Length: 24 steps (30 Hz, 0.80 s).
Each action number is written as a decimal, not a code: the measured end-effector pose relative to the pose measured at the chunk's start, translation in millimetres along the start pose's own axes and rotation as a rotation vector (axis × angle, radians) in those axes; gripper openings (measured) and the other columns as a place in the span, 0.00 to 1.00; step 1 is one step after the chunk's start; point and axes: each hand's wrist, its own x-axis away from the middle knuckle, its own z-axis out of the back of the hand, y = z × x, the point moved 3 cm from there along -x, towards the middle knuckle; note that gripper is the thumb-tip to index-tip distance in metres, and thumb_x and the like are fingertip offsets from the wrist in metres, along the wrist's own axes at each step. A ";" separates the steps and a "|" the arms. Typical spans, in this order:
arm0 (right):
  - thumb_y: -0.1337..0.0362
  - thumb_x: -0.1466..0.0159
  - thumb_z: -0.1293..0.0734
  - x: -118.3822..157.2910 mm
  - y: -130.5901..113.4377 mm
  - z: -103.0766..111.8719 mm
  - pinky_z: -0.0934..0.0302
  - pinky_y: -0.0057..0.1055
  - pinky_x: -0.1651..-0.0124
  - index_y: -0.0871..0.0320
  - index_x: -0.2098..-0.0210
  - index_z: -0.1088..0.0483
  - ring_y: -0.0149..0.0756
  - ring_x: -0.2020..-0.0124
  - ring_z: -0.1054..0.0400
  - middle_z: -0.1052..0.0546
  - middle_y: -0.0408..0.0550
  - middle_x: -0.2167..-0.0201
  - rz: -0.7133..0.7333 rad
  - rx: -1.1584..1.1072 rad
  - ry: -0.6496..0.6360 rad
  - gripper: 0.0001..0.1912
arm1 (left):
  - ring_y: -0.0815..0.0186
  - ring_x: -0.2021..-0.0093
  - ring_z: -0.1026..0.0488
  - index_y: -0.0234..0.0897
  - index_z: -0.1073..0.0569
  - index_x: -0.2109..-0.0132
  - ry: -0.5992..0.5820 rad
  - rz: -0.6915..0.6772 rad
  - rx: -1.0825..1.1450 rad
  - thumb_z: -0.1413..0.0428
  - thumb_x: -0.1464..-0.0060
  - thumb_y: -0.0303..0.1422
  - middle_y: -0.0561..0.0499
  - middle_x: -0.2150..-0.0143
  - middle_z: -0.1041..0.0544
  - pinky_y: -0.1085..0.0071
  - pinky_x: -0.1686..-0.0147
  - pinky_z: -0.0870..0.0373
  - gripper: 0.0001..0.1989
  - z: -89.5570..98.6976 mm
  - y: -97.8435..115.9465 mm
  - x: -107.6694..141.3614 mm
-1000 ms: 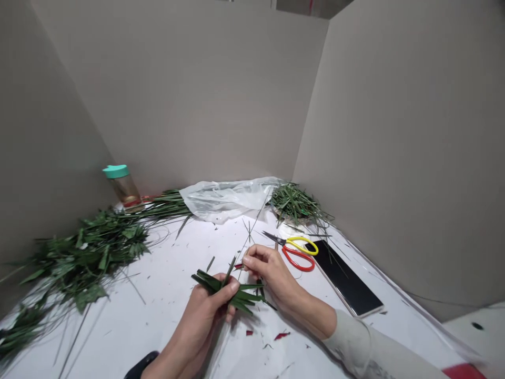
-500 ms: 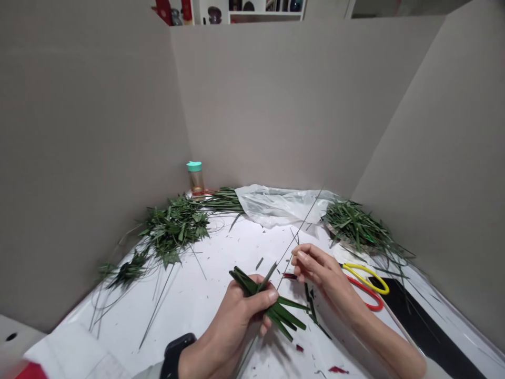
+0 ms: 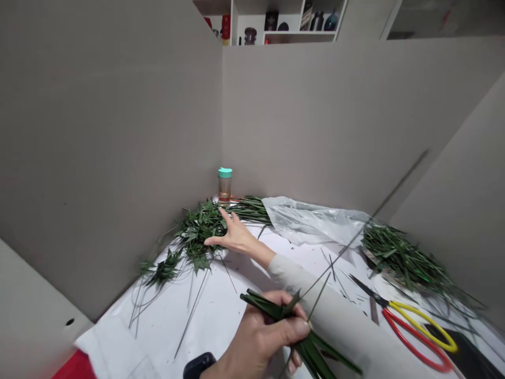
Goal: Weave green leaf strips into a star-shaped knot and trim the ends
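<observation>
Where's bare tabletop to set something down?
Best: white tabletop between the leafy pile and left hand. Smaller, scrap-flecked: between plastic bag and right sleeve. Crowded: right side, with scissors, phone, grassy pile. Back left too: right hand at leafy pile.

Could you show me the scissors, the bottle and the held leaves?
Scissors (image 3: 381, 301), head view: around the pivot.
Bottle (image 3: 224, 186), head view: middle of its body.
Held leaves (image 3: 311, 351), head view: lower fanned strips.
</observation>
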 end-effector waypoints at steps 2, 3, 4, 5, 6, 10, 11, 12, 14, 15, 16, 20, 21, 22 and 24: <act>0.56 0.33 0.32 -17.4 -10.2 -19.3 0.36 0.54 0.43 0.56 0.40 0.35 0.50 0.42 0.33 0.34 0.55 0.38 -0.026 0.053 -0.033 0.25 | 0.75 0.85 0.40 0.36 0.26 0.71 0.032 -0.020 0.022 0.28 0.64 0.46 0.57 0.80 0.32 0.76 0.84 0.44 0.21 5.7 6.4 -1.2; 0.56 0.33 0.31 -24.4 -15.0 -27.4 0.36 0.54 0.43 0.56 0.40 0.35 0.50 0.43 0.33 0.34 0.55 0.38 -0.040 0.076 -0.050 0.25 | 0.75 0.85 0.40 0.36 0.26 0.71 0.049 -0.024 0.028 0.28 0.65 0.47 0.58 0.81 0.33 0.75 0.84 0.45 0.22 7.9 10.2 -0.8; 0.56 0.33 0.31 -30.6 -19.4 -34.6 0.36 0.54 0.43 0.56 0.40 0.35 0.50 0.43 0.33 0.34 0.55 0.38 -0.055 0.096 -0.067 0.25 | 0.75 0.85 0.40 0.37 0.26 0.71 0.067 -0.021 0.034 0.28 0.65 0.47 0.58 0.81 0.34 0.76 0.84 0.45 0.23 9.4 14.0 0.1; 0.56 0.33 0.31 -36.3 -23.4 -40.8 0.36 0.54 0.43 0.56 0.40 0.35 0.50 0.43 0.33 0.34 0.55 0.38 -0.070 0.113 -0.084 0.25 | 0.75 0.85 0.40 0.37 0.26 0.71 0.084 -0.011 0.037 0.28 0.65 0.47 0.59 0.82 0.34 0.76 0.83 0.45 0.22 10.5 17.7 1.5; 0.56 0.33 0.32 -41.8 -26.6 -46.0 0.36 0.54 0.43 0.56 0.40 0.35 0.50 0.43 0.33 0.34 0.55 0.38 -0.083 0.128 -0.099 0.24 | 0.75 0.84 0.39 0.37 0.26 0.70 0.101 0.002 0.040 0.28 0.64 0.47 0.58 0.82 0.33 0.76 0.82 0.44 0.22 11.1 21.0 3.1; 0.57 0.32 0.32 -62.6 -29.1 -57.2 0.35 0.53 0.44 0.56 0.40 0.35 0.49 0.43 0.33 0.33 0.55 0.39 -0.135 0.164 -0.134 0.23 | 0.72 0.83 0.34 0.37 0.25 0.72 0.159 0.049 0.035 0.27 0.64 0.44 0.57 0.81 0.32 0.75 0.81 0.42 0.20 11.8 27.8 7.2; 0.57 0.32 0.32 -67.4 -26.9 -57.7 0.34 0.53 0.44 0.57 0.40 0.35 0.49 0.44 0.32 0.32 0.55 0.40 -0.147 0.168 -0.132 0.23 | 0.71 0.82 0.34 0.37 0.26 0.72 0.169 0.057 0.032 0.27 0.64 0.44 0.57 0.82 0.32 0.75 0.82 0.42 0.20 12.3 27.7 7.3; 0.57 0.32 0.32 -71.8 -23.9 -57.4 0.34 0.52 0.45 0.57 0.41 0.34 0.48 0.44 0.32 0.32 0.55 0.40 -0.158 0.169 -0.125 0.22 | 0.71 0.82 0.34 0.37 0.26 0.73 0.179 0.065 0.030 0.27 0.64 0.44 0.57 0.82 0.32 0.74 0.82 0.42 0.20 13.1 27.0 6.9; 0.57 0.32 0.33 -78.6 -16.8 -55.8 0.33 0.51 0.46 0.57 0.41 0.34 0.47 0.45 0.31 0.31 0.54 0.41 -0.171 0.165 -0.099 0.22 | 0.72 0.83 0.35 0.38 0.27 0.72 0.198 0.087 0.032 0.27 0.64 0.44 0.57 0.82 0.32 0.75 0.81 0.42 0.20 15.5 23.9 5.4; 0.57 0.32 0.33 -81.0 -13.4 -54.9 0.33 0.51 0.46 0.57 0.41 0.34 0.47 0.46 0.31 0.31 0.54 0.41 -0.174 0.160 -0.081 0.21 | 0.73 0.83 0.35 0.38 0.27 0.71 0.206 0.098 0.035 0.27 0.65 0.45 0.58 0.82 0.31 0.75 0.80 0.42 0.22 17.0 21.8 4.2; 0.58 0.32 0.33 -82.6 -10.4 -54.3 0.32 0.50 0.47 0.57 0.42 0.34 0.47 0.46 0.31 0.30 0.54 0.42 -0.174 0.151 -0.062 0.21 | 0.73 0.83 0.36 0.38 0.28 0.71 0.212 0.108 0.037 0.27 0.66 0.47 0.58 0.83 0.31 0.76 0.81 0.43 0.23 18.3 19.4 2.6; 0.58 0.31 0.33 -84.3 -3.0 -55.4 0.31 0.49 0.48 0.58 0.43 0.33 0.45 0.48 0.30 0.29 0.54 0.43 -0.141 0.090 0.021 0.20 | 0.75 0.86 0.40 0.38 0.30 0.73 0.222 0.118 0.028 0.27 0.76 0.53 0.59 0.85 0.35 0.75 0.83 0.49 0.30 21.4 8.6 -6.7; 0.58 0.31 0.33 -84.1 -1.5 -56.3 0.31 0.48 0.48 0.58 0.43 0.33 0.45 0.48 0.29 0.29 0.54 0.44 -0.129 0.070 0.043 0.20 | 0.75 0.87 0.42 0.38 0.31 0.74 0.224 0.116 0.029 0.28 0.77 0.54 0.60 0.86 0.37 0.75 0.84 0.50 0.31 21.4 6.3 -9.3; 0.58 0.31 0.33 -83.7 0.1 -57.3 0.31 0.48 0.49 0.58 0.43 0.33 0.45 0.49 0.29 0.29 0.53 0.44 -0.119 0.050 0.065 0.19 | 0.76 0.88 0.44 0.39 0.32 0.74 0.225 0.113 0.031 0.28 0.79 0.55 0.61 0.87 0.39 0.74 0.84 0.52 0.32 21.0 4.6 -11.4; 0.58 0.31 0.33 -82.3 3.8 -58.9 0.31 0.47 0.49 0.58 0.44 0.32 0.44 0.49 0.29 0.28 0.53 0.45 -0.103 0.010 0.114 0.19 | 0.76 0.89 0.47 0.40 0.34 0.75 0.223 0.112 0.036 0.29 0.81 0.57 0.63 0.88 0.43 0.73 0.85 0.54 0.33 19.6 4.0 -13.7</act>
